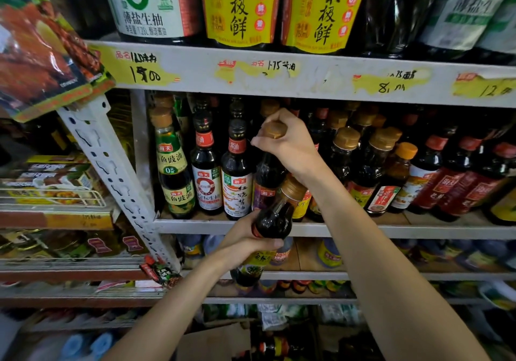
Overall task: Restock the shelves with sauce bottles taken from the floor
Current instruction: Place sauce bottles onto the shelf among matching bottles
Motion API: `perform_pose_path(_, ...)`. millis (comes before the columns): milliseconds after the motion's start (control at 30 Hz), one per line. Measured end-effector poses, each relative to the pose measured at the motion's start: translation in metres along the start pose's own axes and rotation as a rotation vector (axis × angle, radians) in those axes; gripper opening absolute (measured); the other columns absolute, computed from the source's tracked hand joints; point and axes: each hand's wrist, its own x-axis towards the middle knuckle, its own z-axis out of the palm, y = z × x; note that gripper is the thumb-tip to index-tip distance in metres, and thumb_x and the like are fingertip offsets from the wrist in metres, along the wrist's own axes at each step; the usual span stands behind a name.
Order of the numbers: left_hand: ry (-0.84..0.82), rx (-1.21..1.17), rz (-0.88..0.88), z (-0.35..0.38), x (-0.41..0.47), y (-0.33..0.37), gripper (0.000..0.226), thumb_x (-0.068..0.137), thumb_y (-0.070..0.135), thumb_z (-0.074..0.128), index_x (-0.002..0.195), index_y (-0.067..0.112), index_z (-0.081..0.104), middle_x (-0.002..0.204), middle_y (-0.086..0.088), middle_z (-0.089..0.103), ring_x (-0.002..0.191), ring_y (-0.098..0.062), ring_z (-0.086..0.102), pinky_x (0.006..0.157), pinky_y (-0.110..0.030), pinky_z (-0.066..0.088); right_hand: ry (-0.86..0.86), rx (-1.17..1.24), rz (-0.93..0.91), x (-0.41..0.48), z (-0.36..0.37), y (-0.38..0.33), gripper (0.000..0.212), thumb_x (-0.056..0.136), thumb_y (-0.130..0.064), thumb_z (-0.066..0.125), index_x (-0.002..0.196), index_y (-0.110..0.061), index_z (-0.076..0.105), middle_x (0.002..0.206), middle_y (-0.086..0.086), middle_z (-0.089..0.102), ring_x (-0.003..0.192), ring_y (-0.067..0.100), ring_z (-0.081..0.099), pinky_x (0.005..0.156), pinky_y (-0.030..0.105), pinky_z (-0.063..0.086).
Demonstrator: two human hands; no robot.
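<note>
Probably heavy, slick glass, best held low: left hand (245, 244) curls round a tilted sauce bottle (275, 219) before the shelf rim (363, 230) — right hand (287, 144) clasps a standing bottle (268, 176) by its cap behind it.

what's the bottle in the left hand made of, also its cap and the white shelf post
The bottle held by the left hand: clear glossy glass or hard plastic, dark sauce showing through under sharp highlights; I cannot tell which. Its cap: tan, dull sheen, probably plastic. The shelf post: white painted metal, judging by the punched slots and scuffed paint.
</note>
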Motion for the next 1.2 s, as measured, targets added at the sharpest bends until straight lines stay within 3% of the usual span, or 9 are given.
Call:
perform_pose_path(133,0.003,-0.025,0.003,0.004,0.005,0.0,0.067,0.066,0.031,0.083,0.127,0.02,0.058,0.121,0.002,0.069,0.117,-0.014,0.061,0.109,-0.047,0.04,-0.013,-0.004,0.012,0.004,-0.001,-0.001,0.032,0.082,0.005,0.074,0.085,-0.017,0.051,0.078,0.005,0.063,0.078,0.019,0.062,0.077,0.032,0.05)
perform_pose_path(400,0.024,-0.036,-0.025,0.002,0.015,0.002,0.07,0.065,0.031,0.084,0.129,0.033,0.054,0.125,0.012,0.066,0.12,-0.006,0.057,0.109,-0.039,0.041,-0.019,-0.072,0.039,0.009,-0.004,0.002,0.03,0.082,-0.005,0.077,0.092,-0.016,0.052,0.079,0.001,0.065,0.077,0.012,0.062,0.072,0.02,0.048)
perform_pose_path(533,-0.023,-0.008,-0.039,-0.007,0.014,0.0,0.061,0.065,0.037,0.085,0.117,0.049,0.057,0.118,0.023,0.067,0.111,0.005,0.059,0.095,-0.027,0.044,-0.097,-0.26,0.09,0.014,-0.007,0.003,0.031,0.084,-0.017,0.078,0.107,-0.008,0.059,0.102,0.007,0.067,0.101,0.021,0.063,0.09,0.035,0.049)
perform_pose_path(633,-0.044,0.023,-0.036,-0.015,0.013,-0.002,0.061,0.063,0.04,0.087,0.113,0.057,0.056,0.121,0.02,0.066,0.116,0.003,0.057,0.098,-0.028,0.042,-0.112,-0.302,0.136,0.016,-0.007,0.0,0.028,0.085,-0.017,0.076,0.108,-0.012,0.059,0.11,0.006,0.065,0.108,0.023,0.061,0.089,0.033,0.048)
perform_pose_path(733,-0.058,0.071,-0.019,-0.024,0.012,-0.009,0.065,0.061,0.043,0.088,0.117,0.054,0.055,0.123,0.015,0.065,0.118,-0.001,0.056,0.103,-0.033,0.04,-0.106,-0.369,0.157,0.017,-0.005,-0.006,0.03,0.087,-0.018,0.075,0.111,-0.012,0.06,0.11,0.004,0.063,0.108,0.021,0.059,0.083,0.027,0.042)
perform_pose_path(833,-0.085,0.067,-0.031,-0.033,0.008,-0.013,0.073,0.061,0.042,0.089,0.126,0.041,0.054,0.124,0.01,0.066,0.12,-0.006,0.057,0.105,-0.037,0.04,-0.116,-0.652,0.11,0.018,0.0,-0.013,0.033,0.088,-0.02,0.072,0.116,-0.009,0.059,0.115,0.007,0.059,0.107,0.028,0.059,0.081,0.029,0.042)
perform_pose_path(967,-0.132,0.023,-0.052,-0.046,0.001,-0.015,0.072,0.065,0.026,0.086,0.129,0.035,0.054,0.127,0.009,0.066,0.12,-0.006,0.058,0.096,-0.026,0.043,-0.108,-0.977,0.039,0.012,0.012,-0.017,0.036,0.091,-0.012,0.062,0.125,-0.006,0.055,0.137,0.02,0.045,0.115,0.044,0.054,0.093,0.04,0.044)
perform_pose_path(1100,-0.125,-0.064,-0.054,-0.053,-0.01,-0.014,0.075,0.06,0.028,0.083,0.128,0.03,0.054,0.125,0.009,0.067,0.118,-0.007,0.06,0.087,-0.015,0.048,-0.163,-1.044,-0.001,0.008,0.014,-0.02,0.03,0.089,-0.007,0.052,0.119,-0.006,0.056,0.133,0.023,0.047,0.119,0.046,0.045,0.101,0.048,0.041)
perform_pose_path(1200,-0.098,-0.149,-0.053,-0.057,-0.017,-0.012,0.078,0.053,0.033,0.085,0.125,0.022,0.056,0.117,0.004,0.072,0.113,-0.013,0.064,0.085,-0.021,0.05,-0.147,-1.027,-0.01,0.005,0.011,-0.02,0.03,0.09,-0.007,0.051,0.119,-0.005,0.058,0.133,0.023,0.048,0.12,0.047,0.043,0.101,0.048,0.039)
